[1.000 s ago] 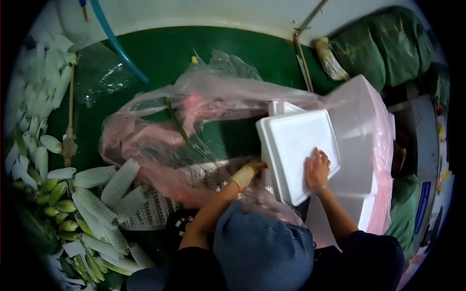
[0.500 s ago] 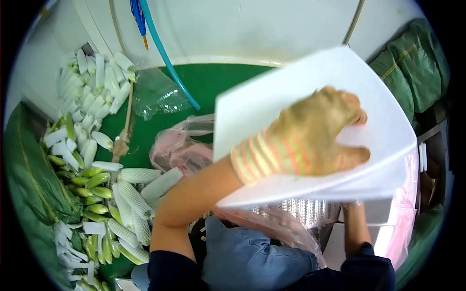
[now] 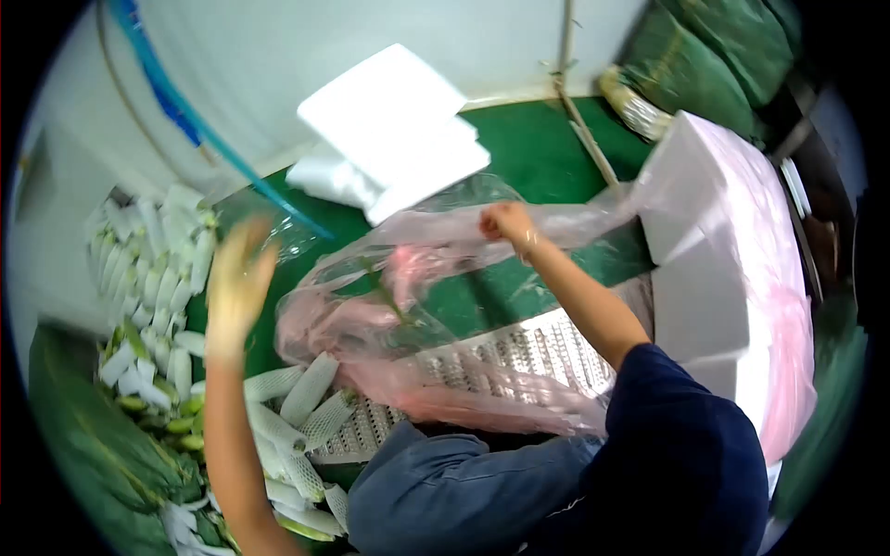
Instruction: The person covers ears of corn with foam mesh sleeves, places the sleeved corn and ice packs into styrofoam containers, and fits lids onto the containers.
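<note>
My left hand (image 3: 239,289), in a pale work glove, is raised on the left, blurred, its fingers apart with nothing in them. My right hand (image 3: 508,225), bare, is closed on the upper edge of a clear pinkish plastic bag (image 3: 394,306). The bag spreads loosely over the floor and a perforated metal plate (image 3: 505,361), and runs to a white box (image 3: 700,306) on the right, lying on its side. Behind the bag, a stack of white sheets (image 3: 380,120) rests on the green floor against the wall.
White net-wrapped ears, seemingly corn (image 3: 311,394), lie left of my legs, with more piled along the left wall. Green sacks (image 3: 102,435) stand at left and back right. A blue hose (image 3: 222,153) hangs at the back, and a wooden stick (image 3: 584,134) leans there.
The white sheets have gone from my hands to the floor at the back. My left hand has swung left, and my right hand has come up to the plastic bag's edge. The view has shifted.
</note>
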### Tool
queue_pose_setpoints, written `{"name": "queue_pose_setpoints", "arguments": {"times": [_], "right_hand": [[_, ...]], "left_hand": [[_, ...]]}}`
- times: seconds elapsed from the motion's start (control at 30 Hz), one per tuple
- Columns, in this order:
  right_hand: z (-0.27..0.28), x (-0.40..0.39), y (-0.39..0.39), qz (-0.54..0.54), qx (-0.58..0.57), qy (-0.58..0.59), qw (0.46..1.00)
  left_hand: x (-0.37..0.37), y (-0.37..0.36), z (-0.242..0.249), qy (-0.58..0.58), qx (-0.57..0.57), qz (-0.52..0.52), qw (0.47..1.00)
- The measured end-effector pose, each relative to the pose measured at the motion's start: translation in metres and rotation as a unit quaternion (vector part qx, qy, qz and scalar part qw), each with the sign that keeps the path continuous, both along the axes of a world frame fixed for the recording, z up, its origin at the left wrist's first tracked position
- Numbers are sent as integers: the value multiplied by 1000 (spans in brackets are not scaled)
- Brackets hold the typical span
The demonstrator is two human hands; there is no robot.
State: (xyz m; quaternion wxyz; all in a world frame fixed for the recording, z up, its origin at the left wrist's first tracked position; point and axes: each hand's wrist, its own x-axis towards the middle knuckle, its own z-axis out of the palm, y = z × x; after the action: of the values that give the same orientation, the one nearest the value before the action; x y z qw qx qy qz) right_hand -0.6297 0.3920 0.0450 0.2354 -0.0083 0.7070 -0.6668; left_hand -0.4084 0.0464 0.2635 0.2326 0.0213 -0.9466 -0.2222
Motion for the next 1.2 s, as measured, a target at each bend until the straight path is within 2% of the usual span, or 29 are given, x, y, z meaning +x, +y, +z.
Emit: {"name": "queue_pose_setpoints", "arguments": {"times": [0.03,0.07,0.1,0.13,0.2,0.27,0.3,0.33,0.4,0.47,0.53,0.6,0.63,0.67,0.73,0.83,0.9,0.93,1.0,1.07,1.1,1.13,1.2], "right_hand": [[10,42,25,29,12,5,999],[21,84,56,49,29,6,998],[26,120,92,54,64,15,996],[32,142,126,59,100,28,993],[43,171,205,-24,172,66,983],[71,179,273,-119,388,114,907],[78,176,306,-166,425,132,880],[90,173,334,-215,399,161,877],[139,165,363,-213,514,271,786],[164,149,391,-196,552,298,753],[188,131,417,-179,610,368,679],[227,118,441,-190,724,349,564],[242,110,456,-228,707,267,615],[232,90,497,-292,688,253,614],[225,82,540,-327,677,147,643],[161,50,571,-304,739,45,600],[160,40,559,-149,690,146,694],[151,49,534,-302,647,279,642],[196,71,470,-375,499,270,733],[210,55,452,-420,415,367,718],[231,57,442,-359,289,365,809],[260,67,428,-287,154,352,877],[296,87,380,-215,160,365,892]], "left_hand": [[46,-8,-29,-75,9,58,995],[91,-22,-62,-142,13,69,987],[143,-35,-97,-147,12,56,987],[190,-33,-117,-248,132,128,951],[258,-11,-147,-226,116,160,954],[276,27,-146,-264,126,176,940],[278,40,-146,-272,126,175,938],[278,48,-144,-277,120,170,938],[278,60,-143,-285,109,162,939],[277,67,-140,-293,92,152,939],[277,71,-138,-298,79,147,940],[278,74,-137,-303,62,143,940],[279,75,-136,-305,54,141,940],[281,75,-135,-306,45,141,941],[287,76,-136,-314,31,138,939],[295,76,-141,-327,3,135,936],[302,74,-142,-338,-24,128,932],[303,74,-144,-341,-37,120,931],[309,71,-151,-351,-70,104,928],[314,65,-157,-356,-117,75,924],[319,62,-160,-358,-147,55,920],[323,58,-163,-357,-180,33,916],[329,50,-171,-345,-239,-11,908]]}}
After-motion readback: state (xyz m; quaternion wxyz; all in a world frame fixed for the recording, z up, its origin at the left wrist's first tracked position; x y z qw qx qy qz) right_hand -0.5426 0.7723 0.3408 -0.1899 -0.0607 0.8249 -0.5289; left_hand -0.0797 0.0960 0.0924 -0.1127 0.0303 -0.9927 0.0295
